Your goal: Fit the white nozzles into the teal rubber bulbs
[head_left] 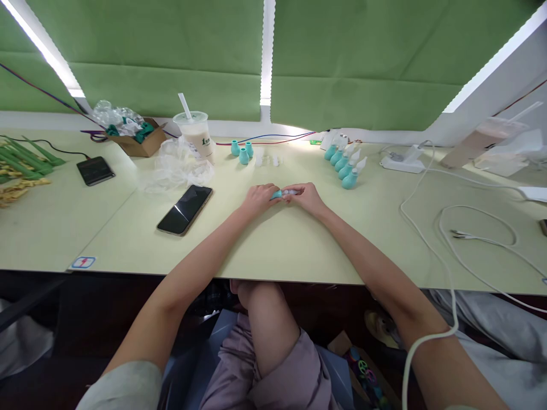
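My left hand (257,199) is closed around a small turquoise rubber bulb (277,195) just above the table's middle. The fingers of my right hand (308,197) pinch a translucent nozzle tip (290,192) at the bulb's mouth. Whether the tip is seated in the bulb cannot be made out. Beyond my hands stand three turquoise bulbs (243,156) without tips, and a few loose clear tips (276,162) lie beside them. To the right, several bulbs with clear tips fitted (349,180) lie in a slanting row.
A black phone (185,209) lies left of my hands. Behind it are a crumpled plastic bag (168,168), a drink cup with straw (195,134) and a cardboard box (145,142). On the right, a white power strip (402,163) and loose white cables (416,228) cross the table.
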The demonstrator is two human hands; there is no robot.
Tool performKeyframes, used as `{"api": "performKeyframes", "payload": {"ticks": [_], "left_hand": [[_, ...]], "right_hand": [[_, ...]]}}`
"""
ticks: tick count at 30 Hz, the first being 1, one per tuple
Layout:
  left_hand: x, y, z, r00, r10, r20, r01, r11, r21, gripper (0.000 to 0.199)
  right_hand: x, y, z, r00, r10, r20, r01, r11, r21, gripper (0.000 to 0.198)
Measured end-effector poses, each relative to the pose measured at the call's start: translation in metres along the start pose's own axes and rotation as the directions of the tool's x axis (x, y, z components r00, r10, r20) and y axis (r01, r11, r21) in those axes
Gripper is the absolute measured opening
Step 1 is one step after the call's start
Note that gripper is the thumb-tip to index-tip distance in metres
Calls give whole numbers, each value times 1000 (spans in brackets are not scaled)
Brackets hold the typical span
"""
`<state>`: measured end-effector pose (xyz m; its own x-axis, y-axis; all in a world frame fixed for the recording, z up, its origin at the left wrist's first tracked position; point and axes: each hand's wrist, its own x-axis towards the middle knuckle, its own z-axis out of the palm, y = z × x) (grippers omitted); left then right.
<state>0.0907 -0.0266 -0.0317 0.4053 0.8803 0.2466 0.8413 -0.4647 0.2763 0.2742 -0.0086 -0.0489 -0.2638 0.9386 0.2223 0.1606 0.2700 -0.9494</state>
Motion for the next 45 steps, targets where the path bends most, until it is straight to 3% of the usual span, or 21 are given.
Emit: {"api": "performKeyframes", "payload": {"ticks": [7, 9, 12, 14, 16, 19, 21, 22, 26, 31, 35, 37, 39, 42, 45], "left_hand": [[4, 4, 7, 996, -57, -62, 55, 998, -26, 24], [6, 4, 8, 993, -72, -93, 62, 993, -104, 24], [9, 1, 8, 988, -97, -118, 53, 942, -330, 25], [12, -2, 7, 983, -154, -104, 78, 851, -520, 25], [15, -6, 8, 975, -207, -83, 87, 697, -712, 24], [18, -7, 12, 970, -222, -104, 0, 424, -906, 24], [17, -6, 13, 967, -223, -121, -45, 319, -947, 29], [16, -4, 14, 965, -229, -124, -51, 300, -953, 31], [12, 0, 14, 955, -272, -122, -34, 310, -950, 28], [13, -3, 20, 966, -247, -77, -4, 285, -959, 30], [20, -20, 20, 947, -319, -35, 70, 313, -947, 28], [24, -34, 15, 902, -425, -80, 84, 354, -932, 28], [27, -51, 9, 829, -538, -153, 101, 412, -905, 25], [31, -74, 2, 710, -676, -196, 135, 404, -905, 20], [32, -87, 1, 674, -709, -207, 125, 386, -914, 20]], "right_hand": [[5, 2, 1, 1000, -20, -24, 19, 999, -36, 30], [7, -1, -4, 997, -63, -43, 59, 993, -101, 44], [10, -7, -15, 977, -166, -132, 146, 977, -154, 82], [11, -8, -21, 957, -203, -209, 175, 974, -143, 96], [12, -6, -20, 958, -170, -230, 156, 985, -78, 99], [13, 0, -5, 997, -32, -64, 39, 993, 113, 97], [13, 2, 9, 998, 20, 67, -34, 979, 201, 98], [12, 2, 15, 997, 33, 72, -49, 972, 231, 100], [9, -4, 27, 998, 58, 11, -58, 950, 307, 104], [5, -11, 24, 999, -8, 53, -4, 979, 206, 63], [8, -3, 19, 999, -18, 29, 13, 987, 159, 52], [13, 4, 12, 1000, 5, -12, -3, 986, 166, 50], [18, 10, 2, 997, 30, -65, -18, 985, 174, 47], [24, 16, -16, 989, 42, -140, -16, 984, 176, 44], [27, 20, -29, 985, 51, -166, -21, 984, 177, 45]]}}
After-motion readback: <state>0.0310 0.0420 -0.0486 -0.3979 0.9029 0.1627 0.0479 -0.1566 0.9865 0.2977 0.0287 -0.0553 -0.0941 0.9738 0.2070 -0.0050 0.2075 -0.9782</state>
